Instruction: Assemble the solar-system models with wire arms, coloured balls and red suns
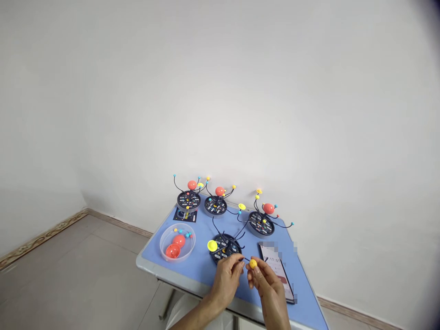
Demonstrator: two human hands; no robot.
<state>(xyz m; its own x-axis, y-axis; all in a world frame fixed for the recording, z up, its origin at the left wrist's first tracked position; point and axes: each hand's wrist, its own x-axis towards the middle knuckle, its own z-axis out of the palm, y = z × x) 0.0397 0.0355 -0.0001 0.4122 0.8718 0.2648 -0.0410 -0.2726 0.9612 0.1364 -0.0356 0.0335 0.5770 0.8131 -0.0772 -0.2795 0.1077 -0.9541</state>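
The small yellow ball (253, 263) is held in the air over the table's near side, pinched at the tips of the R hand's (268, 286) thumb & forefinger, a neat hold for fine work. L hand (225, 280) is closed too, its fingers apparently grasping a thin black wire (243, 259), w/ the free end just beside the ball; exact grip hard to tell from here. Wire comes from a dark round base (225, 247), yellow disc (212, 245) on its left. Phone (276, 270) lies right, clear plastic bowl (177, 243) w/ orange half-spheres left, three wired models (216, 205) far, all on a blue table (195, 270).
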